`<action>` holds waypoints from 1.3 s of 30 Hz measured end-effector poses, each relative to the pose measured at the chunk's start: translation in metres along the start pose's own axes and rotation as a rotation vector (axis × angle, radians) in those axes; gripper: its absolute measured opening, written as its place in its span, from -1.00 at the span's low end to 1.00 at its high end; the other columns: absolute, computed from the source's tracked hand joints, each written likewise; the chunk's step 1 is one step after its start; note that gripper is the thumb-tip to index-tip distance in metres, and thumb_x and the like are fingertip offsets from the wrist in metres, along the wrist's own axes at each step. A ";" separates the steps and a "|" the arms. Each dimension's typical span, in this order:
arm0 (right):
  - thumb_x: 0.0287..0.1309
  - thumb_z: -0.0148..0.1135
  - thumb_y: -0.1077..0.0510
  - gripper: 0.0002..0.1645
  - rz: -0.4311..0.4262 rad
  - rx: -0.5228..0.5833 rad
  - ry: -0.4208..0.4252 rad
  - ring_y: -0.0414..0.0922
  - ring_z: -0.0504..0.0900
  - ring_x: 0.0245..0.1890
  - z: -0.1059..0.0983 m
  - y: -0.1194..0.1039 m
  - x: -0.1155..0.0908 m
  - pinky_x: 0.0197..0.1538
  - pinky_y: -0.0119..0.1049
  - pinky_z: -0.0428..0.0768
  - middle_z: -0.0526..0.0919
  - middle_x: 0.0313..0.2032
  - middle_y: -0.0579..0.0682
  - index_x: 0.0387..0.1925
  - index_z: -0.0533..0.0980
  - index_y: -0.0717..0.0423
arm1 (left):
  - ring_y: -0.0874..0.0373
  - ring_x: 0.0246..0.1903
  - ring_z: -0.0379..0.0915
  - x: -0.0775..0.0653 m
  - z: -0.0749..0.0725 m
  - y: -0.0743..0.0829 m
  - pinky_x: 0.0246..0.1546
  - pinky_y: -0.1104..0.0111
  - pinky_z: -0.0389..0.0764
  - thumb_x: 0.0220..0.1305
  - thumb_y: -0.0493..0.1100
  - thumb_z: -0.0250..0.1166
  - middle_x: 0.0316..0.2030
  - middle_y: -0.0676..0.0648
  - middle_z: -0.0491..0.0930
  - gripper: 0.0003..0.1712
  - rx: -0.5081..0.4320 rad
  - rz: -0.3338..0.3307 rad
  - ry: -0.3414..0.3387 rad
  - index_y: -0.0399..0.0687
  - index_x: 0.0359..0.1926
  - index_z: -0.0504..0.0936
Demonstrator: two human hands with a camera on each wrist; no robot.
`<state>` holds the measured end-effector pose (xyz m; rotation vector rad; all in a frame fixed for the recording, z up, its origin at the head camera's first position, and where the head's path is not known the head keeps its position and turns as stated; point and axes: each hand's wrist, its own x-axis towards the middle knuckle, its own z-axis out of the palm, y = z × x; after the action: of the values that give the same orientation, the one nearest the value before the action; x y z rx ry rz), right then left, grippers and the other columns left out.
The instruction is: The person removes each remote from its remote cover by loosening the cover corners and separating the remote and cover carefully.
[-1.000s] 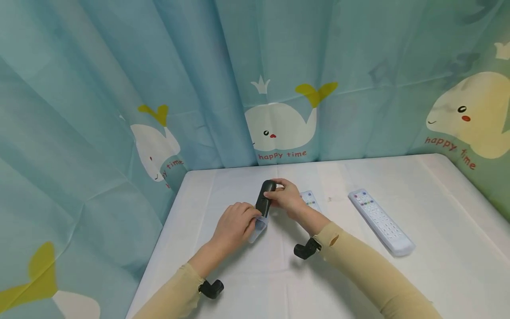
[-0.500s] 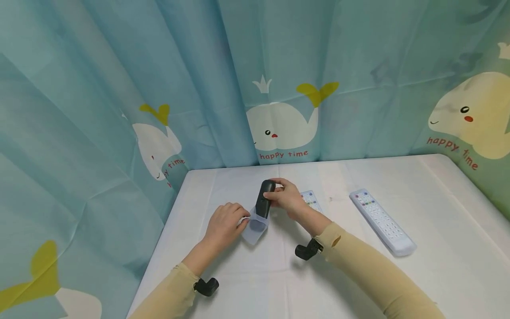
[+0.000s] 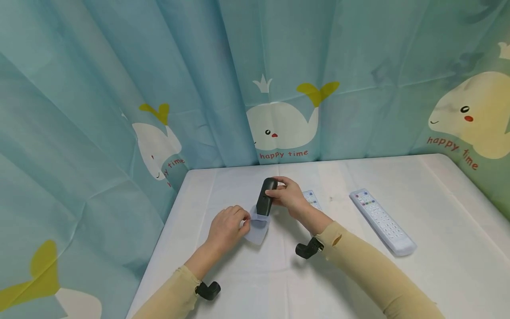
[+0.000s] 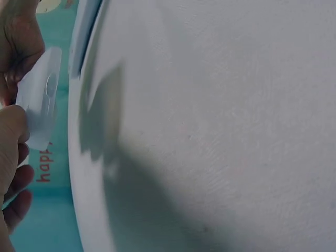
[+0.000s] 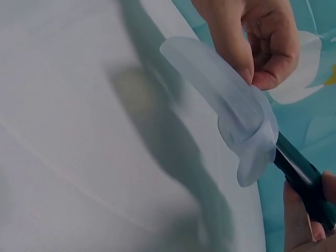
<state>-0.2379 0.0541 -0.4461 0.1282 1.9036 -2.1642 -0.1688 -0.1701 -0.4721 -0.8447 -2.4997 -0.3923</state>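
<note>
In the head view, my right hand (image 3: 291, 197) grips a black remote control (image 3: 264, 197) by its upper end, thumb across the near face. The remote's lower end sits in the mouth of a translucent soft remote cover (image 3: 258, 230). My left hand (image 3: 227, 226) pinches the cover's edge between thumb and forefinger. From the right wrist, the cover (image 5: 231, 100) droops away from the remote (image 5: 302, 176), its rim flared and folded. The left wrist view shows the cover (image 4: 42, 105) held above the table.
A white remote (image 3: 382, 221) with many buttons lies at the right of the white table (image 3: 334, 283). Another white remote (image 3: 311, 199) lies partly hidden behind my right hand. A blue whale-print curtain (image 3: 207, 88) hangs behind the table's far edge.
My left hand has shifted from around the cover's mouth to its left edge, and the cover has spread into fuller view. The right hand and remote have moved only slightly.
</note>
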 end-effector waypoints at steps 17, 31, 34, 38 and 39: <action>0.23 0.38 0.36 -0.25 -0.015 0.022 -0.063 -0.02 0.76 -0.21 0.004 -0.003 -0.003 -0.06 -0.14 0.72 0.65 -0.03 0.27 0.42 0.35 0.16 | 0.12 -0.24 0.42 0.004 -0.008 0.001 -0.22 0.28 0.49 0.38 0.02 0.35 -0.23 -0.04 0.58 -0.56 -0.994 -0.802 -0.467 -0.26 0.03 0.60; 0.25 0.36 0.36 -0.25 -0.009 -0.010 -0.086 0.01 0.74 -0.14 0.005 -0.006 -0.005 -0.01 -0.11 0.71 0.63 0.00 0.27 0.44 0.34 0.18 | 0.11 -0.23 0.49 -0.002 -0.010 0.000 -0.20 0.25 0.56 0.39 -0.14 0.38 -0.31 -0.04 0.56 -0.44 -1.189 -0.774 -0.529 -0.25 0.28 0.40; 0.25 0.37 0.35 -0.24 -0.013 -0.020 -0.086 0.02 0.73 -0.13 0.005 -0.007 -0.005 -0.01 -0.12 0.71 0.62 0.00 0.27 0.44 0.34 0.16 | 0.10 -0.23 0.50 -0.003 -0.010 0.000 -0.20 0.24 0.56 0.40 -0.17 0.36 -0.32 -0.04 0.56 -0.38 -1.217 -0.760 -0.543 -0.20 0.36 0.35; 0.26 0.37 0.34 -0.25 -0.022 -0.037 -0.084 0.03 0.72 -0.11 0.004 -0.008 -0.004 -0.01 -0.12 0.71 0.60 0.01 0.28 0.44 0.34 0.18 | 0.09 -0.22 0.51 -0.003 -0.011 0.001 -0.21 0.26 0.56 0.41 -0.21 0.34 -0.28 -0.06 0.58 -0.25 -1.263 -0.739 -0.568 -0.11 0.50 0.21; 0.26 0.37 0.34 -0.25 -0.023 -0.037 -0.083 0.02 0.72 -0.11 0.004 -0.008 -0.003 -0.01 -0.12 0.71 0.59 0.01 0.28 0.44 0.35 0.18 | 0.09 -0.22 0.51 -0.003 -0.011 0.001 -0.21 0.27 0.56 0.41 -0.22 0.35 -0.27 -0.07 0.59 -0.22 -1.272 -0.734 -0.574 -0.08 0.52 0.18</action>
<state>-0.2365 0.0514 -0.4373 0.0099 1.9070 -2.1130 -0.1624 -0.1752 -0.4642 -0.3415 -2.8230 -2.4234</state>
